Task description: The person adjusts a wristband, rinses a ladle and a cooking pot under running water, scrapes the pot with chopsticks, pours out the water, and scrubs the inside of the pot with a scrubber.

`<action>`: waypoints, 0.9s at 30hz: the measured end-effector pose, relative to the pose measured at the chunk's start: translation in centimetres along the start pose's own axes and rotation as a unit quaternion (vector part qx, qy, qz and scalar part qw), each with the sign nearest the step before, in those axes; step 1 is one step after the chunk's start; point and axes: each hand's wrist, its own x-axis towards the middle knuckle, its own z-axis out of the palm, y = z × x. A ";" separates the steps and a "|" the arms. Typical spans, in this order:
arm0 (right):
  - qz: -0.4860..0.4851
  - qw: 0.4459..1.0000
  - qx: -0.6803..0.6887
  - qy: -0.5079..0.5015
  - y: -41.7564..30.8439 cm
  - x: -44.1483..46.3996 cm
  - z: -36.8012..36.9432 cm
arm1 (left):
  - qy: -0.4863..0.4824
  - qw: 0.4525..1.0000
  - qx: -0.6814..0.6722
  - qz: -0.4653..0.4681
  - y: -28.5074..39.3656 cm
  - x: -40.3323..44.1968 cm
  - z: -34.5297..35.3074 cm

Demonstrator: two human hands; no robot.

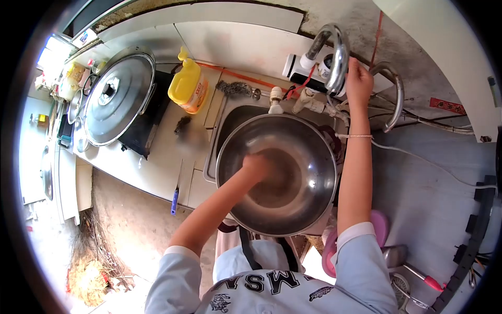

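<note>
A large metal wok (324, 193) sits over the sink (219, 125), with a little brownish, cloudy liquid at its bottom. My left hand (257, 168) is down inside the wok, near its middle. Motion smears its fingers, so whether they hold anything is unclear. Up at the right, my right hand (359, 83) is closed against the side of a curved chrome faucet (340, 52); part of its grip is hidden from me.
Left of the sink stand a yellow jug (188, 89) and a lidded pot (117, 99) on a black stove. A knife with a blue handle (174, 201) lies by the counter's front edge. Dark scrubbers (234, 89), white pipes (314, 103) and cables surround the sink's back.
</note>
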 end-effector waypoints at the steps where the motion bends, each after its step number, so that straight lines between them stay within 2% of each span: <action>1: -0.010 0.998 0.058 -0.039 1.1 0.8 -0.2 | 0.013 1.000 0.003 -0.005 -0.7 0.7 1.8; 2: -0.012 0.997 0.062 -0.041 1.3 1.3 -0.3 | 0.024 1.000 0.007 -0.012 -1.1 1.5 3.3; 4: 0.051 0.975 0.192 -0.100 1.3 2.0 -0.2 | 0.064 0.997 0.016 -0.037 -1.5 3.3 5.4; 5: 0.065 0.971 0.202 -0.114 1.4 2.2 -0.3 | 0.102 0.993 0.024 -0.053 -1.8 3.9 6.2; 9: 0.063 0.965 0.228 -0.111 1.3 1.9 -0.6 | 0.113 0.993 0.000 -0.026 -0.8 4.2 5.3; 11: 0.060 0.961 0.243 -0.114 0.9 0.4 -1.5 | 0.178 0.983 0.034 -0.026 0.1 3.8 4.5; 12: 0.053 0.957 0.261 -0.118 0.7 -0.4 -2.1 | 0.177 0.983 0.035 -0.026 -0.1 4.1 4.8; 14: 0.062 0.968 0.229 -0.084 2.1 -2.9 -3.2 | 0.190 0.980 0.049 0.002 -0.7 4.9 5.8; 16: 0.075 0.980 0.186 -0.009 3.7 -4.6 -4.6 | 0.203 0.978 0.039 0.008 -0.4 5.0 5.8; 17: 0.074 0.980 0.186 -0.011 4.1 -4.9 -4.8 | 0.217 0.976 0.029 0.013 -0.2 5.1 5.6; 19: -0.031 0.992 0.105 0.062 3.3 -5.3 -4.5 | 0.231 0.973 0.032 0.006 0.6 4.8 5.4; 20: -0.028 0.992 0.106 0.060 2.9 -5.0 -4.2 | 0.241 0.970 0.035 0.004 0.9 4.5 5.5; 22: -0.106 0.994 -0.016 0.016 -0.6 -3.4 -3.1 | 0.254 0.966 0.036 -0.001 1.3 4.3 6.5; 24: -0.232 0.951 -0.195 0.057 -0.8 -1.3 -0.5 | 0.269 0.962 0.037 -0.005 1.6 4.3 6.9; 25: -0.229 0.952 -0.197 0.057 -0.5 -0.7 0.4 | 0.253 0.967 0.017 0.002 1.6 4.2 6.7; 27: -0.285 0.921 -0.255 0.071 -0.2 0.0 1.7 | 0.236 0.972 -0.001 0.011 1.3 4.2 6.8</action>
